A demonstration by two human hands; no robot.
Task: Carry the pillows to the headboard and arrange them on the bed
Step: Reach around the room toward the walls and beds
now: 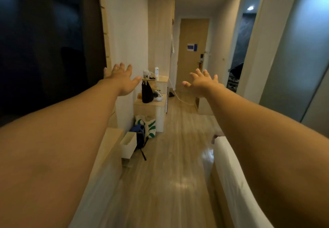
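Both my arms stretch straight out in front of me at chest height. My left hand (122,79) has its fingers spread and holds nothing. My right hand (203,82) is likewise spread and empty. The white corner of the bed (229,170) shows at the lower right, under my right forearm. No pillow and no headboard are in view.
A wooden-floor aisle (170,165) runs ahead to a closed door (193,53). On the left are a dark TV screen (49,46), a low cabinet (151,106) with a black bag (146,92), a white bin (128,146) and bags on the floor (146,128). An open doorway (243,50) is at right.
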